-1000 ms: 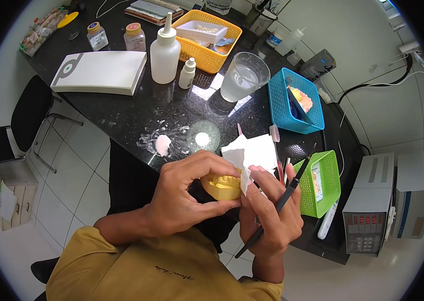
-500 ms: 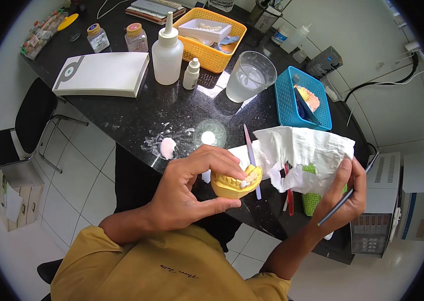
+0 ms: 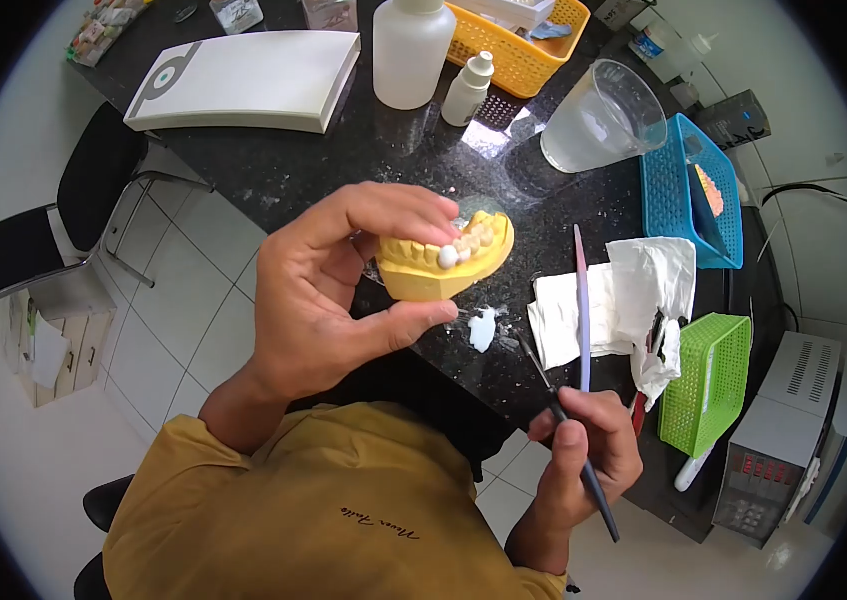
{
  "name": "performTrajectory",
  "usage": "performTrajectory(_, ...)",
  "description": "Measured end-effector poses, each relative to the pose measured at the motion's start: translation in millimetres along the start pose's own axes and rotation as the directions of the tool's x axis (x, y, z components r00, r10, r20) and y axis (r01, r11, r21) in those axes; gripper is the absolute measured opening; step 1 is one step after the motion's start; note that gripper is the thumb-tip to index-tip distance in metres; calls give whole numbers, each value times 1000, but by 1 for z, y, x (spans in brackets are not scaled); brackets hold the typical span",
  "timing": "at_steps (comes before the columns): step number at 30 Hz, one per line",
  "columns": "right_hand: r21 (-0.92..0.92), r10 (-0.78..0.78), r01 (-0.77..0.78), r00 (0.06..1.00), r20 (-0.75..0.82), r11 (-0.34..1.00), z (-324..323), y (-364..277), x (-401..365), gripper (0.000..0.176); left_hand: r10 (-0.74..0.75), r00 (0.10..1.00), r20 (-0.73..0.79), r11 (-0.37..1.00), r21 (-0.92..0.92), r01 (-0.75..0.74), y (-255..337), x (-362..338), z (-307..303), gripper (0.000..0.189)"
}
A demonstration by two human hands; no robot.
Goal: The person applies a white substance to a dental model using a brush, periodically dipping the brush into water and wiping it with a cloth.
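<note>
My left hand (image 3: 313, 290) grips a yellow dental model (image 3: 428, 285), with the thumb at its base and the fingers over the teeth. A whitish crown (image 3: 447, 257) stands out on the model's near side, beside several beige teeth. Lower right, my right hand (image 3: 598, 450) pinches a thin brush (image 3: 599, 500) with a dark handle, its tip pointing up and left. Near that tip, a pale blue-white blob of paste (image 3: 481, 330) lies on the black counter. Torn white tissue (image 3: 653, 270) and a long pale spatula (image 3: 583, 290) lie beyond the right hand.
At the back are a white box (image 3: 243, 85), a squeeze bottle (image 3: 408, 55), a small dropper bottle (image 3: 468, 90), a yellow basket (image 3: 518, 65) and a glass of cloudy liquid (image 3: 583, 125). Blue (image 3: 663, 190) and green (image 3: 688, 400) baskets stand to the right.
My right hand has let go of the tissue, which now lies on the counter, and has moved left and down with the brush turned tip-up. The view has shifted; the left hand still grips the model.
</note>
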State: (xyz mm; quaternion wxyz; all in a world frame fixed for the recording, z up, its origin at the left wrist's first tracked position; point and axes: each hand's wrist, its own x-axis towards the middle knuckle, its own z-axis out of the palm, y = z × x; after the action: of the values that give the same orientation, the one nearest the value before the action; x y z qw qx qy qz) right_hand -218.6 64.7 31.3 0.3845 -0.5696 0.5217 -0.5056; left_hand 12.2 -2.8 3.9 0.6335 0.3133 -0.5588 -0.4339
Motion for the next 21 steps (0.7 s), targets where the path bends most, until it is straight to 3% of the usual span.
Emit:
performTrajectory(2, 47, 71, -68, 996, -58, 997, 9, 2, 2, 19, 12, 1000, -12, 1000, -8, -12, -5, 1, -3, 40)
performTrajectory(5, -123, -87, 97, 993, 82, 988, -1, 15, 5, 13, 72, 997, 20, 997, 32, -73, -10, 1, -5, 41)
performTrajectory(16, -74, 71, -73, 997, -25, 995, 4, 15, 3, 9, 76, 997, 33, 994, 80, -79, -14, -2, -6, 42)
performTrajectory(21, -125, -33, 41, 998, 59, 991, 4, 19, 3, 12, 76, 996, 50, 993, 89, -81, -14, -2, -5, 43)
